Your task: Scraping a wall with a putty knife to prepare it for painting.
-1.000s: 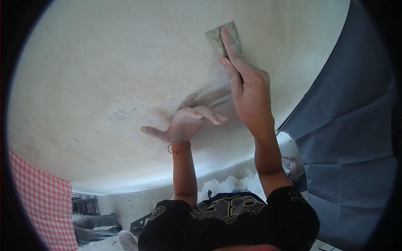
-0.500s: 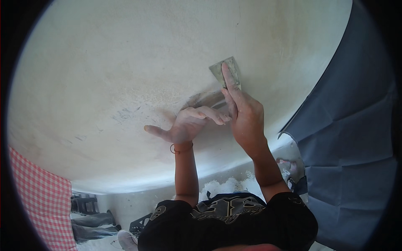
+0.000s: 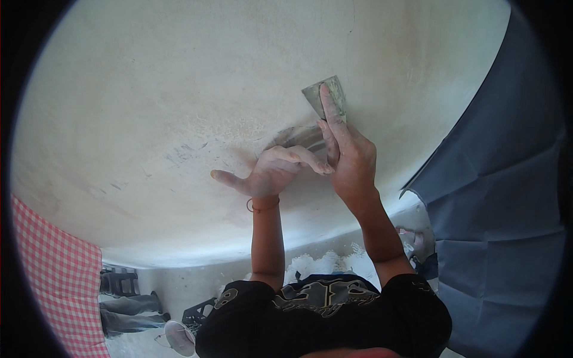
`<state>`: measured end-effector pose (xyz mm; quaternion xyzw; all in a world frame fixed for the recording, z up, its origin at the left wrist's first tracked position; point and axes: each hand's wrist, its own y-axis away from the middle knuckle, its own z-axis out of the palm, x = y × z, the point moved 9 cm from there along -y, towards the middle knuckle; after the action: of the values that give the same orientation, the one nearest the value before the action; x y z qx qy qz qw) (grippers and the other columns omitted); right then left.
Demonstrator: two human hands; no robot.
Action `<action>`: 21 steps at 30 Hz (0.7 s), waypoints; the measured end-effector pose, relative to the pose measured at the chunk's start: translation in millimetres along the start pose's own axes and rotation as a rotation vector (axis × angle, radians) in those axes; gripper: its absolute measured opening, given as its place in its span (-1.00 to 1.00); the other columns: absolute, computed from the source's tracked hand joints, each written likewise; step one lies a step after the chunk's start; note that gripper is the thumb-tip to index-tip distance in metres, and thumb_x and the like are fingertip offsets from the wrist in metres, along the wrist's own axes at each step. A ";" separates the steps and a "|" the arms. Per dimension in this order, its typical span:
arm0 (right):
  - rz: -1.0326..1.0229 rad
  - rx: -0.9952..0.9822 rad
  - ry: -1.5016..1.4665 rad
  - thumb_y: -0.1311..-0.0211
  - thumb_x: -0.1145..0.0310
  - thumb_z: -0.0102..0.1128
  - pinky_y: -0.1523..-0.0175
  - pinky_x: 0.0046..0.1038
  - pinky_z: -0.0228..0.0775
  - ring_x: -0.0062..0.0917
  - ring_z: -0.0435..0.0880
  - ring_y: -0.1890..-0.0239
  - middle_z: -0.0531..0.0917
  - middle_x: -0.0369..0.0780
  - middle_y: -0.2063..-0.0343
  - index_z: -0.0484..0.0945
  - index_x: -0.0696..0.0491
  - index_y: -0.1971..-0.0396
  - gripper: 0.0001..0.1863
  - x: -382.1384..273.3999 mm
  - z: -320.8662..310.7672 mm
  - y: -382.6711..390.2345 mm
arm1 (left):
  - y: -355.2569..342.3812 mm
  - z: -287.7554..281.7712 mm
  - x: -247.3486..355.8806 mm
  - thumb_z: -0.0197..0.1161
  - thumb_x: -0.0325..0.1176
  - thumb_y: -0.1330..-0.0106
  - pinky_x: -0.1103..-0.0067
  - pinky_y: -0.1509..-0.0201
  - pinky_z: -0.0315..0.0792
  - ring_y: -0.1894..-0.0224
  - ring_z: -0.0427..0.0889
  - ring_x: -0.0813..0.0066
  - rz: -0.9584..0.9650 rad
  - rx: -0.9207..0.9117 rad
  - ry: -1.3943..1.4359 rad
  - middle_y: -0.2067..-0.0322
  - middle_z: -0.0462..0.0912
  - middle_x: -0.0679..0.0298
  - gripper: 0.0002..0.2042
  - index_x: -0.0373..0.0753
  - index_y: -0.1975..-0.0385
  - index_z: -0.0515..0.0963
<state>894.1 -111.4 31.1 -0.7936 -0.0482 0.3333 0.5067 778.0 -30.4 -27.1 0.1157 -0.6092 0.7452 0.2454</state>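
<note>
My right hand (image 3: 355, 158) grips a scraper, its index finger stretched along the dusty blade (image 3: 314, 95). The blade lies close against a pale plastered wall (image 3: 179, 71); I cannot tell how firmly it touches. My left hand (image 3: 277, 170) is open, palm turned up, thumb out to the left and fingers slightly bent. Its fingertips are beside the right hand, touching or nearly so, and pale dust coats them. Behind both hands, a curved grey-brown smear (image 3: 295, 136) marks the wall. The scraper's handle is hidden in my right hand.
Crackled coating (image 3: 224, 126) and dark scuffs (image 3: 185, 154) lie left of my hands. A dark grey sheet (image 3: 489, 238) hangs at right, a red-checked cloth (image 3: 57, 274) at left. Below are a person's legs (image 3: 131, 313), a white bucket (image 3: 179, 338) and pale debris (image 3: 325, 262) on the floor.
The view has shifted slightly, so the wall marks sit a little higher and further right. My hands and the scraper keep nearly the same place on the wall.
</note>
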 end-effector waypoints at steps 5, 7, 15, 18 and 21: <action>-0.057 -0.033 0.038 -0.37 0.66 0.25 0.26 -0.46 0.55 -0.37 0.72 0.44 0.74 0.01 0.29 0.42 -0.09 -0.49 -0.29 1.4 6.1 23.2 | -9.2 7.8 5.5 -0.44 1.00 0.29 -0.03 -0.24 0.46 -0.16 0.59 -0.34 0.057 -0.038 0.082 -0.17 0.53 -0.45 0.54 -0.45 -0.33 0.45; -0.050 -0.005 0.092 -0.39 0.64 0.25 0.24 -0.45 0.56 -0.34 0.76 0.39 0.76 0.03 0.24 0.43 -0.08 -0.48 -0.32 4.8 -9.1 0.1 | -18.0 12.4 1.4 -0.43 1.00 0.29 -0.05 -0.24 0.46 -0.19 0.57 -0.35 0.047 0.061 0.091 -0.22 0.48 -0.46 0.55 -0.43 -0.38 0.38; 0.002 -0.042 0.086 -0.43 0.62 0.21 0.16 -0.38 0.64 -0.29 0.84 0.28 0.77 0.04 0.20 0.45 -0.07 -0.47 -0.37 11.0 2.9 21.4 | -7.2 1.7 3.2 -0.45 1.01 0.32 -0.02 -0.21 0.46 -0.27 0.51 -0.30 0.041 0.124 0.033 -0.26 0.43 -0.42 0.55 -0.37 -0.42 0.35; -0.023 -0.022 0.083 -0.41 0.63 0.23 0.16 -0.36 0.65 -0.31 0.82 0.32 0.76 0.02 0.28 0.45 -0.11 -0.47 -0.34 6.1 4.7 20.9 | -7.4 -2.4 0.4 -0.51 1.01 0.33 0.06 -0.17 0.47 -0.17 0.57 -0.18 0.008 0.064 -0.009 -0.17 0.51 -0.36 0.55 -0.39 -0.31 0.49; 0.032 -0.074 0.070 -0.38 0.62 0.27 0.18 -0.35 0.65 -0.30 0.82 0.34 0.75 -0.01 0.34 0.44 -0.14 -0.48 -0.31 -11.9 0.6 -9.3 | -6.9 1.8 0.8 -0.54 1.01 0.34 0.13 -0.13 0.46 -0.03 0.61 -0.08 0.001 -0.044 -0.024 -0.06 0.57 -0.30 0.53 -0.39 -0.18 0.60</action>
<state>887.0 -111.4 44.5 -0.8236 -0.0302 0.3115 0.4730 780.7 -31.0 -20.4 0.1190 -0.6285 0.7302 0.2402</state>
